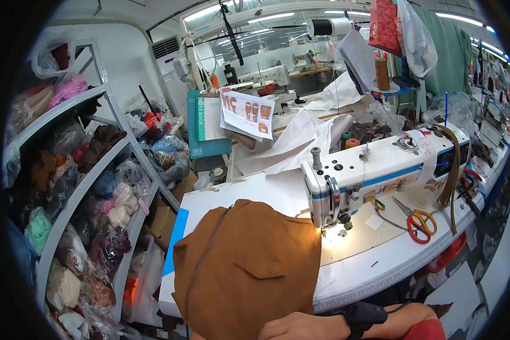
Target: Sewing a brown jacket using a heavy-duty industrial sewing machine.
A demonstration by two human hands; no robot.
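Observation:
A brown fabric piece (pixel 238 260) lies spread over the white sewing table, its right edge beside the lit needle area of the sewing machine (pixel 374 164). A dark, narrow line, perhaps a zipper or seam, curves down its left part, and a short fold or slit crosses its middle. At the lower edge, my right hand (pixel 303 327) rests on the fabric's near edge, a black band round the wrist. Its fingers are bent down and mostly cut off by the picture's edge. Only a skin-coloured sliver, seemingly my left hand (pixel 195 336), shows beneath the fabric's near left edge.
Scissors with red and yellow handles (pixel 420 225) and small green-handled snips (pixel 378 205) lie right of the needle. Brown strips (pixel 451 181) hang over the machine's end. Printed sheets (pixel 247 113) stand behind the table. Shelves (pixel 76 187) with bagged fabrics fill the left.

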